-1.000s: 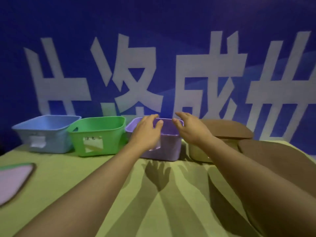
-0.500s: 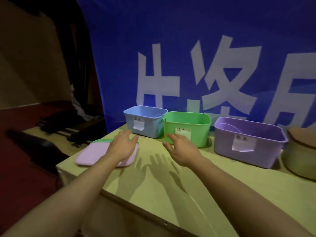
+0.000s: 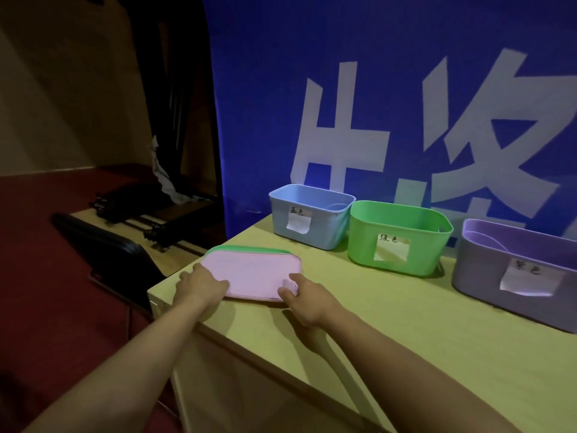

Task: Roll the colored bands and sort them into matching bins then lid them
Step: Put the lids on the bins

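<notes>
Lids are lying in a small stack near the left corner of the desk [image 3: 406, 323], with the pink lid [image 3: 253, 273] on top and the edge of a green lid [image 3: 249, 249] showing under it at the far side. The left hand [image 3: 199, 287] is gripping the near left corner of the pink lid, with its fingers curled over the edge. The right hand [image 3: 307, 300] is pinching the near right corner of the same lid, the thumb lying on top. Behind the stack, three open bins are standing in a row along the blue banner [image 3: 374, 89]: the blue bin [image 3: 307, 215], the green bin [image 3: 396, 237] touching it, and the purple bin [image 3: 518, 273] a little apart on the right. Each bin is carrying a white paper label on its front.
</notes>
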The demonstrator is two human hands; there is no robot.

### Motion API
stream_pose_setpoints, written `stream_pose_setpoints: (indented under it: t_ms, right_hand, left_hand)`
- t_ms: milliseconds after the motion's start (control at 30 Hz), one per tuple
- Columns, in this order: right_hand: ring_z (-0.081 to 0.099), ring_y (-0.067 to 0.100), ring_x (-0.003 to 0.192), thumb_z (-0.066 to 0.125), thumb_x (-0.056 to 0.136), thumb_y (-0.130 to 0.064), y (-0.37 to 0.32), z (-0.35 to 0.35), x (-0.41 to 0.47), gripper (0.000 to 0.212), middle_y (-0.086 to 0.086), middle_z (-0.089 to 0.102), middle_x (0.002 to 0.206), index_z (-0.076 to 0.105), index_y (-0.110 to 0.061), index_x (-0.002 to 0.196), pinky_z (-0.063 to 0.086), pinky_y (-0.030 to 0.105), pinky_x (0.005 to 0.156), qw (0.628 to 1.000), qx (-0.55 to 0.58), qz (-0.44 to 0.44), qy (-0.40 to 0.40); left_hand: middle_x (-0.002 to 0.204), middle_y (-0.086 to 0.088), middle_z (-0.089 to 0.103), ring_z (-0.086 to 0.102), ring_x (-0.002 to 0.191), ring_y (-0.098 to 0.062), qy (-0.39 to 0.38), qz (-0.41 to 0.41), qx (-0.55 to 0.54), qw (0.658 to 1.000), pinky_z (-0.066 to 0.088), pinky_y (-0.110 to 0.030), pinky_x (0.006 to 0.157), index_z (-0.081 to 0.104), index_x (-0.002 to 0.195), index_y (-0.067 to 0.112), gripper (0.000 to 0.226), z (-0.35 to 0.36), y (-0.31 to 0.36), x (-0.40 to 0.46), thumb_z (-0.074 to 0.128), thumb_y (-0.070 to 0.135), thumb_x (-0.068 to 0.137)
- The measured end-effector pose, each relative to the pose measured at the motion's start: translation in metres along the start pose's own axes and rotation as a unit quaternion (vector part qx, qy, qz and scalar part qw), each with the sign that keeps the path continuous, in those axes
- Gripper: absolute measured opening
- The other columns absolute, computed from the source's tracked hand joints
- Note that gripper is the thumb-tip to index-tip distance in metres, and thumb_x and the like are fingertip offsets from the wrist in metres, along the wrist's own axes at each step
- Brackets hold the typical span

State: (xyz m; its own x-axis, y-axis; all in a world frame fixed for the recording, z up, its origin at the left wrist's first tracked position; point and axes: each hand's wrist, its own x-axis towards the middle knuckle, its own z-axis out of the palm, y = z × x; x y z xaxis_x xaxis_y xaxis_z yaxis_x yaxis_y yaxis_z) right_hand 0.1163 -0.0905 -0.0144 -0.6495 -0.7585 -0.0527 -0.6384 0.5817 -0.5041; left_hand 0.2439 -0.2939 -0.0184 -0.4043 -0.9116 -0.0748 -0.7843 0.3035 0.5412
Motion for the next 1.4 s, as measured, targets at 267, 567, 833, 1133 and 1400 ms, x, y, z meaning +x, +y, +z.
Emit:
stream_pose_setpoints:
  t_ms: [267,567,833,1133,1400]
  right_hand:
    - [0.06,0.023,0.112,0.064,0.088,-0.065,0.009,-0.029,-0.013,0.062,0.004,0.064,0.127,0.056,-0.026,0.136,0.054,0.039,0.089,0.991,-0.048,-0.008,0.126]
    - [0.045,0.015,0.081,0.052,0.093,-0.063,0.067,-0.135,-0.066,0.036,-0.007,0.047,0.088,0.052,-0.028,0.084,0.033,0.031,0.067,0.92,0.0,-0.131,0.369]
    - [0.058,0.009,0.075,0.046,0.105,-0.047,0.131,-0.207,-0.136,0.03,-0.005,0.063,0.084,0.054,-0.023,0.09,0.045,0.028,0.061,0.881,0.122,0.0,0.457]
    - [0.063,0.018,0.091,0.05,0.099,-0.062,0.227,-0.279,-0.185,0.039,-0.003,0.061,0.1,0.048,-0.025,0.112,0.054,0.036,0.076,0.735,0.311,0.125,0.589]
    - [0.053,0.037,0.129,0.067,0.094,-0.049,0.286,-0.322,-0.181,0.07,0.009,0.038,0.149,0.026,-0.028,0.148,0.053,0.061,0.1,0.81,0.221,0.206,0.503]
  left_hand:
    - [0.147,-0.017,0.026,0.049,0.125,-0.039,0.074,0.075,-0.094,0.99,0.047,-0.042,0.096,0.044,0.149,0.011,0.066,-0.014,0.04,-0.028,0.063,0.044,0.094]
    - [0.141,-0.012,0.04,0.055,0.119,-0.032,0.028,0.178,-0.27,0.946,0.042,-0.04,0.1,0.056,0.129,0.024,0.069,-0.012,0.129,-0.086,0.047,0.08,0.089]
    - [0.135,0.002,0.041,0.056,0.113,-0.023,-0.074,0.29,-0.276,0.914,0.054,-0.042,0.091,0.039,0.14,0.031,0.088,0.038,0.22,-0.152,0.065,0.083,0.074]
    - [0.115,-0.013,0.069,0.069,0.075,-0.02,-0.274,0.247,-0.475,0.799,0.063,-0.035,0.061,0.035,0.143,0.022,0.064,0.094,0.291,-0.217,0.074,0.012,0.094]
    - [0.091,-0.013,0.068,0.065,0.067,-0.018,-0.287,0.159,-0.517,0.791,0.059,-0.026,0.059,0.053,0.134,0.004,0.039,0.136,0.377,-0.242,0.066,0.001,0.097]
